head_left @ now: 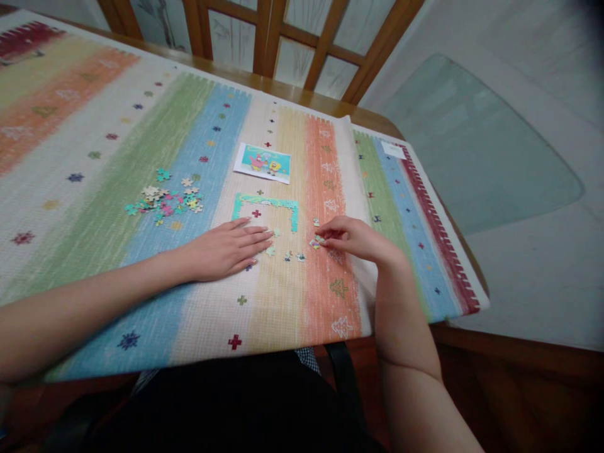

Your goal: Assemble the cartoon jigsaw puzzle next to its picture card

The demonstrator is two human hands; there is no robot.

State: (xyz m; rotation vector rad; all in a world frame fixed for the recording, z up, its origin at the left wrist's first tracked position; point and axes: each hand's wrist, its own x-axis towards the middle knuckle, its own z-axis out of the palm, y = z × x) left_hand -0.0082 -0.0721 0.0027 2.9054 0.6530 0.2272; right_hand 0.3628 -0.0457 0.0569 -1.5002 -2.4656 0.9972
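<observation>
My left hand (226, 248) lies flat on the tablecloth with its fingers stretched out, beside the partly joined puzzle border (267, 202). The fingertips are close to a few loose pale-green pieces (270, 250). My right hand (349, 238) is bent to a pinch at a colourful puzzle piece (315, 241) on the orange stripe, its fingers partly hiding the piece. Another small piece (316, 221) lies just beyond those fingers. Between my hands are some more loose puzzle pieces (301, 257). The joined border forms a top edge with short sides.
A heap of loose puzzle pieces (165, 200) lies to the left on the green and blue stripes. Behind the border rests a picture card (263, 163) with two cartoon figures. A white paper (393, 150) lies at the far right of the striped tablecloth (217, 327).
</observation>
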